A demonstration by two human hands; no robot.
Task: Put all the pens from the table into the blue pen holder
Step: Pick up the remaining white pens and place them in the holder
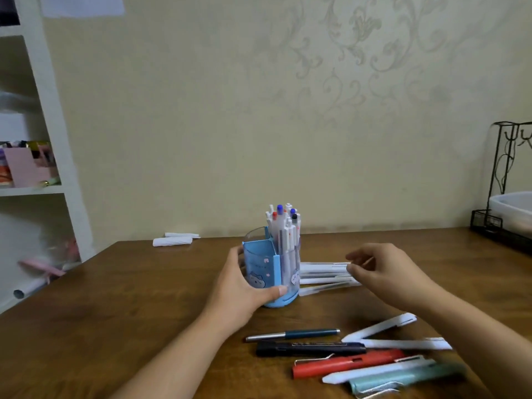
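Much of what mattered was hard to read. Your right hand (383,272) was motion-blurred, and its fingertips sat over the ends of the white pens (325,276) lying flat on the table (144,298) just right of the holder; the fingers were curled toward the topmost pen's clip end, but I cannot tell whether you had actually pinched it or were only touching it. How many pens made up that pile was also unclear, since they overlapped and your hand covered their right ends.

Your left hand (244,286) gripped the blue pen holder (270,272), thumb across its lower front and fingers wrapped round its left side, so the holder's left wall was hidden behind your palm. The holder stood upright near the middle of the table, with a bunch of white pens (283,226) upright in its right-hand compartment, coloured caps up; the front compartment looked unfilled.

Nearer to you, well apart from both hands, lay a dark teal pen (293,334), a black pen (311,348), a red pen (348,365), two crossed white pens (394,335), another white pen (377,370) and a pale green pen (403,380), the last blurred and with its lower end close to the frame's bottom edge.

A white shelf (43,116) at the left and a black wire rack (506,203) at the right were both cut off by the frame.
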